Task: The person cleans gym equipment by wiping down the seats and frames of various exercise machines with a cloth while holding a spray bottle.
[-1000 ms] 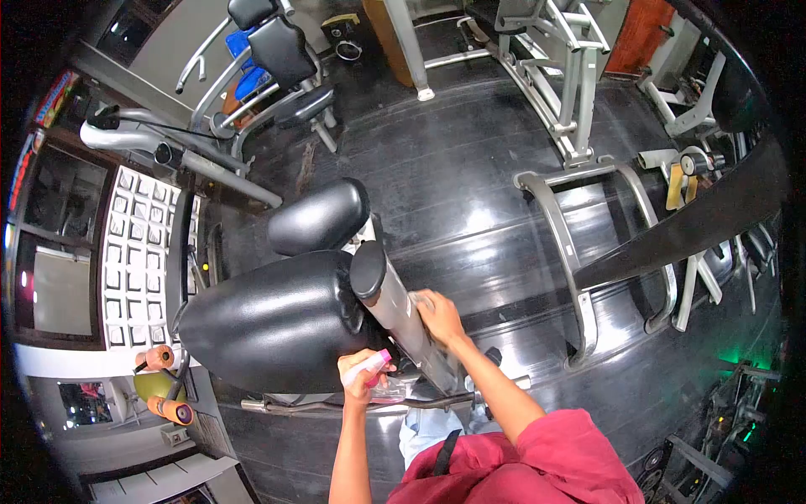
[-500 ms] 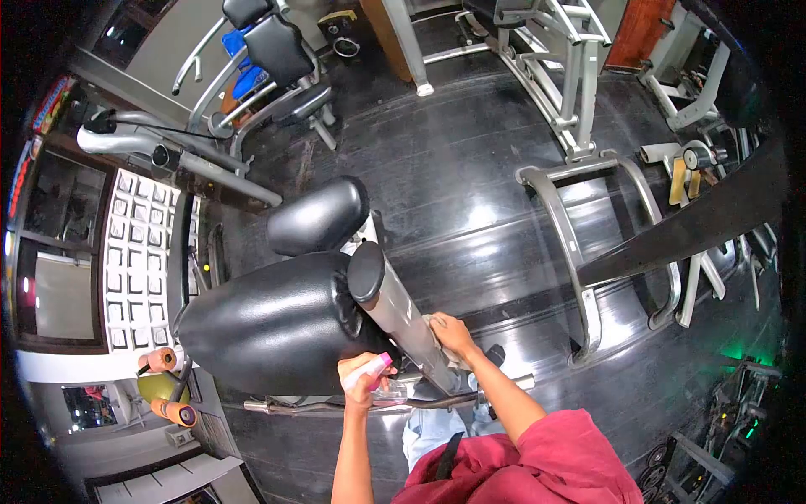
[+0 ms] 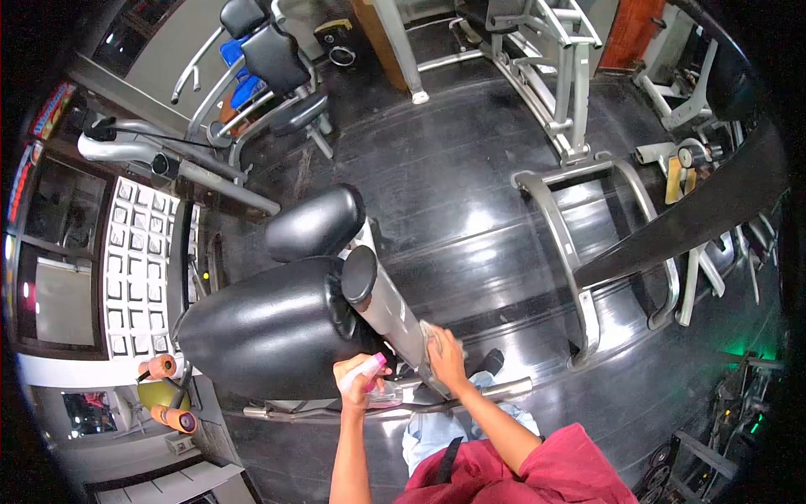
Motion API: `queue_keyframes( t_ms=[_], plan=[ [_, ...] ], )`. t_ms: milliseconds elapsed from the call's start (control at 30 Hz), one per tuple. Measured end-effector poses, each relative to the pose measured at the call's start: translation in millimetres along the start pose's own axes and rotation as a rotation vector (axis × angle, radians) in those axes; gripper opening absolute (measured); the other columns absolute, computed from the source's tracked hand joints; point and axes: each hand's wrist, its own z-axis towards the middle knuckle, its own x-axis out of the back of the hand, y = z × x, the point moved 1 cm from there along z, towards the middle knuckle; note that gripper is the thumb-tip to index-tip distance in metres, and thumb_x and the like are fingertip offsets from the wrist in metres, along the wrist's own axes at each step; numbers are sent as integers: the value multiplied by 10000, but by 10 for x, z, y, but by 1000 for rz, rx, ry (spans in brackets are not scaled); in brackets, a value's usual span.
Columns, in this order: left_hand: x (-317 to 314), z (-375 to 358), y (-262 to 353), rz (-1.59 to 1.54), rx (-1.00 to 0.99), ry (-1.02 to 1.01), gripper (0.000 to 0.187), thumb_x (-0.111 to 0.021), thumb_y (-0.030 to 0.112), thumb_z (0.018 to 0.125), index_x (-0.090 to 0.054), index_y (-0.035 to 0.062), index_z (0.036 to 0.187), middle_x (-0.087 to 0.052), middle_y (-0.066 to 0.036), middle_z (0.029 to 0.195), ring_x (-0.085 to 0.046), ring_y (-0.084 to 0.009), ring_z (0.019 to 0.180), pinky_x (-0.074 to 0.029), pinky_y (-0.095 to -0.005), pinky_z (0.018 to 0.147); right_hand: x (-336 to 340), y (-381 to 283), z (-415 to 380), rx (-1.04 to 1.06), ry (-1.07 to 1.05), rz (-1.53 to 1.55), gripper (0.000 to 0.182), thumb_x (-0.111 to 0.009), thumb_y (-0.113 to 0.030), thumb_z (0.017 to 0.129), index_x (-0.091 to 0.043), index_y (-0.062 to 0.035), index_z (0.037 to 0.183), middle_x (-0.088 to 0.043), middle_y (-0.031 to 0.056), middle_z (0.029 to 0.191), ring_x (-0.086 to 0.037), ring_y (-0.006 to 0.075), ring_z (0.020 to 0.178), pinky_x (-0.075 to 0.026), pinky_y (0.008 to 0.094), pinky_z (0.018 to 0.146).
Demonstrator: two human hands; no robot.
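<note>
My left hand (image 3: 352, 385) is wrapped round a spray bottle (image 3: 366, 370) with a white and pink head and a see-through body. It is beside the lower edge of a large black padded cushion (image 3: 260, 323). My right hand (image 3: 449, 359) presses a pale cloth (image 3: 427, 331) against the side of a slanted grey metal post (image 3: 393, 312). The fingers lie over the cloth, so part of it is hidden. A black cap (image 3: 359, 275) covers the post's upper end. Below both hands runs a metal bar (image 3: 495, 391), in front of my legs.
Beyond the large cushion is a smaller black pad (image 3: 317, 223). A curved silver frame (image 3: 550, 206) stands on the dark floor to the right. Gym machines, including a black padded seat (image 3: 275, 63), are at the back. An orange-ended roller rack (image 3: 172, 418) is at left.
My right hand has slid a little up and left along the post with the cloth. My left hand keeps its grip on the spray bottle. The view has shifted slightly.
</note>
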Motion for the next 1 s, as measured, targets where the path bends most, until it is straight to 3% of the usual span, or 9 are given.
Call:
queue_keyframes(
  t_ms=[133,233,300,367,467,567,600,767,1000],
  plan=[
    [6,7,-34,-6,-32,-1,518,-559,384,796,-634,-128,819,-684,-210,707,-595,-191,427,-488,-280,409,0,421,22,-280,-186,-102,300,-533,-266,935,-546,-68,1159,-652,242,1051,-607,458,1011,-467,503,868],
    [13,-10,-41,19,-3,13,546,-584,419,790,-623,-125,812,-676,-230,706,-592,-207,416,-491,-294,396,119,87,314,-422,-209,-168,293,-553,-299,929,-527,-81,1123,-674,250,1022,-627,462,982,-476,514,851],
    [2,5,-30,32,-1,10,486,-531,360,817,-650,-110,833,-691,-178,699,-596,-166,439,-470,-263,426,36,-78,434,-398,-157,-157,318,-587,-303,913,-514,-95,1143,-682,246,1009,-639,461,957,-489,505,828],
    [21,1,-69,20,-30,-3,462,-529,338,810,-650,-107,831,-691,-179,703,-596,-165,441,-465,-263,430,37,-433,404,-147,61,49,293,-607,-255,908,-517,-83,1127,-685,219,926,-651,451,884,-498,484,799],
    [8,-1,-44,34,-21,-13,473,-547,359,817,-648,-103,832,-692,-177,707,-599,-160,447,-467,-260,437,75,-748,196,-112,106,164,275,-608,-202,912,-521,-81,1143,-659,195,931,-638,426,872,-492,460,801],
    [-3,6,-68,55,-33,-13,485,-548,373,828,-644,-102,835,-692,-177,712,-600,-158,449,-471,-260,447,23,-519,-123,0,182,-11,266,-594,-179,923,-531,-83,1163,-623,188,1007,-610,396,933,-472,447,841],
    [-12,5,-71,79,-87,-12,488,-543,375,834,-643,-102,837,-692,-176,714,-603,-159,454,-473,-262,450,-4,-350,-215,-30,135,82,275,-592,-178,925,-540,-91,1180,-599,199,1100,-581,391,1041,-451,443,885],
    [-195,-149,-13,388,-124,0,270,-589,186,776,-663,-62,852,-666,-104,678,-588,-133,474,-435,-249,454,40,190,-475,-174,83,-123,296,-599,-205,923,-551,-89,1191,-603,203,1095,-572,398,1071,-450,448,900],
    [-214,-679,-659,-40,93,90,275,-551,187,853,-639,-74,866,-690,-141,749,-593,-128,486,-458,-256,460,116,-510,-232,-83,118,-4,330,-653,-189,891,-589,-75,1193,-613,173,1114,-601,367,1041,-462,408,907]
  ],
)
